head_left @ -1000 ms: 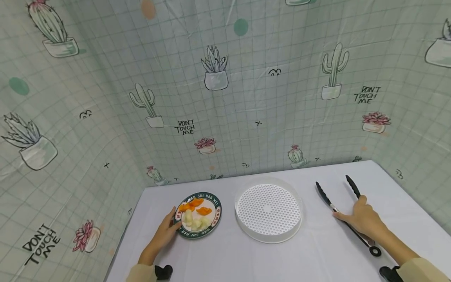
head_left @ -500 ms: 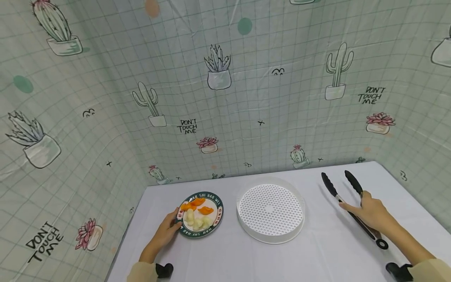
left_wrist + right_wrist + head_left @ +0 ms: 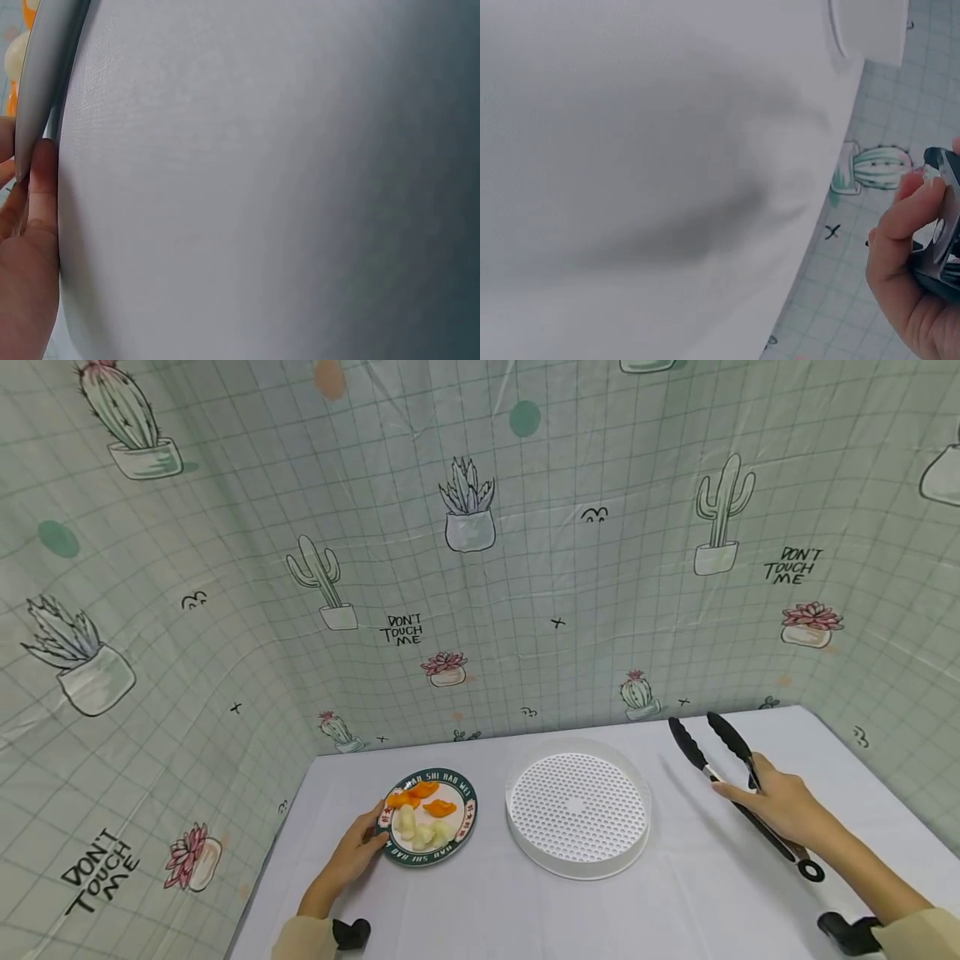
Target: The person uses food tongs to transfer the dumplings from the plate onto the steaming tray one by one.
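Note:
At the left of the head view, my left hand pinches the left rim of a round plate with a green lettered border. Thin orange pieces and pale yellowish chunks lie on it. The left wrist view shows fingers on both sides of the plate's edge. On the right, my right hand grips metal tongs with black tips, raised over the table and pointing away from me. Their arms stand a little apart with nothing between the tips. In the right wrist view, curled fingers wrap the tongs.
Between the hands stands a round white perforated tray, like a steamer layer, with a low wall. A white cloth covers the table. A green checked curtain with cactus prints hangs behind and at both sides.
The right hand has lifted the tongs off the table, and their arms have come closer together. The left hand and plate stay put; the head view has shifted slightly.

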Available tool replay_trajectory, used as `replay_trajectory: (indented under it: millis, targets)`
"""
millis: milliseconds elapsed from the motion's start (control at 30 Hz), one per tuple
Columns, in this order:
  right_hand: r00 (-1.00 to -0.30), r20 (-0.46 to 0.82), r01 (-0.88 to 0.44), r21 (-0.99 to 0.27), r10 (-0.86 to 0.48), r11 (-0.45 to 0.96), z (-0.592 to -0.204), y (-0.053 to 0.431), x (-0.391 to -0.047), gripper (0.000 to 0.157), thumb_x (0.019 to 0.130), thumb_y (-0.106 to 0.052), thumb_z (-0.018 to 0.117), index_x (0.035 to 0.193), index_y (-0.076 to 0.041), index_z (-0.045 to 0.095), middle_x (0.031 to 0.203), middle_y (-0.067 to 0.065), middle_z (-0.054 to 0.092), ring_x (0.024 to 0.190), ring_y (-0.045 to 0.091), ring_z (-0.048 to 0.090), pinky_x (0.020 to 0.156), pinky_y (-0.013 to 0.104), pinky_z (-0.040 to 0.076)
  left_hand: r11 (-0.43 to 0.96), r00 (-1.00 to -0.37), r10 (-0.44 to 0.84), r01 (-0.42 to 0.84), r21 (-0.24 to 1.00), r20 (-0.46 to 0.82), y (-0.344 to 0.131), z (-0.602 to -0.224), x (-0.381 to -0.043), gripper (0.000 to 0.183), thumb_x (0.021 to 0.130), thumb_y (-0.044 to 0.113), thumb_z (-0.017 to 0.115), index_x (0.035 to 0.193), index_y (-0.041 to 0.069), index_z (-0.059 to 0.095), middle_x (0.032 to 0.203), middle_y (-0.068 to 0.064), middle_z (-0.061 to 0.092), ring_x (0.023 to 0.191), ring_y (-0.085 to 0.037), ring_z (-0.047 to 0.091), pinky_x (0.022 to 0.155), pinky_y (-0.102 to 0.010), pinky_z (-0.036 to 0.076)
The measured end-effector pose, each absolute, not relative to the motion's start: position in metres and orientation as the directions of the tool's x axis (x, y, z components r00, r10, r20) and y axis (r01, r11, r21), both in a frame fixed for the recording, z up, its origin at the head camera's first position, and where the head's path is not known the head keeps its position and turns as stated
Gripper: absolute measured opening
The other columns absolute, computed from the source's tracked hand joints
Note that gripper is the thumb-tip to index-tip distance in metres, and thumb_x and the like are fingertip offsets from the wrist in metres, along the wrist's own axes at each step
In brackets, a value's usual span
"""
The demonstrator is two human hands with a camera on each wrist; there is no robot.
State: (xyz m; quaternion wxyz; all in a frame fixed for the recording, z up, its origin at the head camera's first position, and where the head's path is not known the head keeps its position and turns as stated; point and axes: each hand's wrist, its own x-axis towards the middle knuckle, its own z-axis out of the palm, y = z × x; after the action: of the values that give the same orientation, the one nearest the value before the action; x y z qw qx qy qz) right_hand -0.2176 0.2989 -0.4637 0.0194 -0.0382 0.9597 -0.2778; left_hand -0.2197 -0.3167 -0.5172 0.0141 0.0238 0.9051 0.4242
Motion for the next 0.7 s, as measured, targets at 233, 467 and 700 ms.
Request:
replay_trajectory:
  millis: [233,467,700]
  targets:
    - [-0.988,0.1,-0.153,-0.535,-0.118,0.831,-0.457,0.283,-0.213,0.098,0.098,-0.045,0.06,0.145,0.025,0.01,0.078,0.013,0.054,0.069,0.022,0.049,0.057,0.035,0.044,0.634,-0.999,0.042,0.005,0.773,-0.028,-0.317,-0.515,-0.218,0.058,0.099,0.007,0.056,0.152,-0.004,0.033,0.147,-0.032,0.04,0.138,-0.047,0.035,0.113,-0.057,0.03]
    - [-0.977,0.151,-0.208,-0.557,-0.149,0.804,-0.449,0.265,-0.213,0.097,0.096,-0.043,0.063,0.151,0.017,0.01,0.07,0.003,0.042,0.061,0.015,0.038,0.051,0.027,0.034,0.647,-0.999,0.03,-0.004,0.763,-0.03,-0.318,-0.515,-0.218,0.059,0.099,0.01,0.058,0.152,-0.003,0.034,0.149,-0.032,0.038,0.134,-0.047,0.04,0.111,-0.058,0.032]
    - [-0.969,0.169,-0.243,-0.568,-0.178,0.786,-0.438,0.246,-0.213,0.095,0.096,-0.045,0.063,0.152,0.015,0.015,0.069,0.002,0.044,0.06,0.014,0.039,0.052,0.028,0.035,0.656,-1.0,0.014,-0.01,0.755,-0.025,-0.317,-0.517,-0.218,0.058,0.099,0.009,0.058,0.151,-0.002,0.036,0.146,-0.031,0.042,0.126,-0.044,0.047,0.107,-0.058,0.038]
